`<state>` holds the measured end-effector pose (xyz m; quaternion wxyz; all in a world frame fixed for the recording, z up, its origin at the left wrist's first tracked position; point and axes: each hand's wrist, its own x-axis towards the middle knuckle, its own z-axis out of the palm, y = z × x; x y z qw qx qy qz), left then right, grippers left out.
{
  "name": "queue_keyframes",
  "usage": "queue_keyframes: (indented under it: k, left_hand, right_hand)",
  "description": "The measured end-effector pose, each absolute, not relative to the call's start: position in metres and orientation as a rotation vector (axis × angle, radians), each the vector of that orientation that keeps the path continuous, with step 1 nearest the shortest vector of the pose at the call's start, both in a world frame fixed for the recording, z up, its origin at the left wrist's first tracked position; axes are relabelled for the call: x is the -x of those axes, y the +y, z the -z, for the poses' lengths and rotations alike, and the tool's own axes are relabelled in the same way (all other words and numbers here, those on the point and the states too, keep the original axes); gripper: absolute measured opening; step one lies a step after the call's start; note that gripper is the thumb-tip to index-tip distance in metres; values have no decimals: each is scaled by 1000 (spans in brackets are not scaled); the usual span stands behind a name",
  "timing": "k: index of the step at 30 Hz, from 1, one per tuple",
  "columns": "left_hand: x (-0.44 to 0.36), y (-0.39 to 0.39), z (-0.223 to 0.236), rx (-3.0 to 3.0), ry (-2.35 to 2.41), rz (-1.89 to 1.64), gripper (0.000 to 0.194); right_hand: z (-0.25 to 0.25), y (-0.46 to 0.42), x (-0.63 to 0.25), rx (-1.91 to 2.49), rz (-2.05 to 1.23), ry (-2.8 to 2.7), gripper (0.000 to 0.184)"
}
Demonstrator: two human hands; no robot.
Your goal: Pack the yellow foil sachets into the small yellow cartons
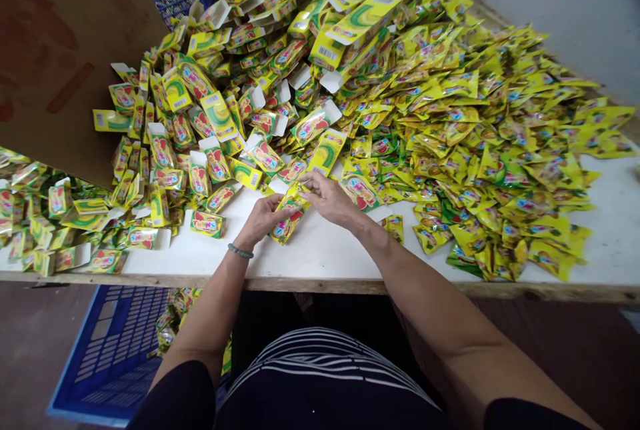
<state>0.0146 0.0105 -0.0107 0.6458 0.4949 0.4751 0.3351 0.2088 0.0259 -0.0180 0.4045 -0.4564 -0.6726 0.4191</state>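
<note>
Over the front of the white table, my left hand (265, 218) is closed around a small yellow-green candy box (285, 230) with a red fruit print, held tilted. At the upper end of this box, by a raised white flap, my right hand (327, 198) has its fingers pinched on a crinkled yellow packet (299, 191), mostly covered by the fingers. How far the packet sits inside the box is hidden. Just right of my right hand lies a larger fruit-printed packet (361, 192). Beyond both hands lies an open-flapped box (327, 152).
A big heap of yellow packets (450, 103) covers the right side of the table. Piled small boxes (200, 117), many with open flaps, fill the left and back. A brown cardboard sheet (65, 50) stands at left. Below the table edge (320, 285) is a blue crate (107, 350).
</note>
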Motion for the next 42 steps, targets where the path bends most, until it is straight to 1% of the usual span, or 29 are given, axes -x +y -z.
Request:
queue_keyframes:
  k: [3,5,9,11,16,18,21,23,26,29,33,36,39,40,42]
  left_hand:
    - [-12,11,12,-1147,1094,-780,44]
    - [-11,11,14,-1160,1094,-783,44]
    - [-12,11,13,-1151,1072,-802,44]
    - [-13,11,12,-1122,1059,-832,45]
    - [-13,8,6,-1055,1034,-895,47]
    - [-14,8,4,-1059,1034,-911,53]
    - [-17,9,1,-1072,1048,-1028,68]
    - [-18,9,1,-1074,1066,-1141,72]
    - [-18,10,1,-1088,1068,-1203,61]
    - [-15,8,1,-1107,1060,-1134,51]
    - [-16,7,2,-1133,1020,-1050,51]
    - [-17,7,3,-1190,992,-1047,55]
    - [-17,7,5,-1268,1036,-1075,48]
    - [-17,7,6,-1270,1053,-1098,44]
    - [-16,7,7,-1213,1066,-1169,41]
  right_hand:
    - [19,27,-207,1207,-1035,-1717,14]
    - [19,28,-207,1199,-1046,-1756,12]
    - [21,31,-207,1168,-880,-1746,19]
    - [23,29,-205,1166,-848,-1765,23]
    - [25,19,-194,1143,-1144,-1762,34]
    - [20,16,-194,1137,-1189,-1700,41]
    - [12,16,-197,1077,-1095,-1608,44]
    - [10,17,-197,1046,-1063,-1537,46]
    - [13,17,-190,1028,-1172,-1511,50]
    - [16,13,-184,1044,-1194,-1588,45]
    - [16,12,-186,1136,-1120,-1590,45]
    - [18,16,-191,1054,-1222,-1414,35]
    - [18,19,-193,1035,-1271,-1397,50]
    - [17,20,-193,1069,-1241,-1452,50]
    - [15,18,-191,1101,-1126,-1596,42]
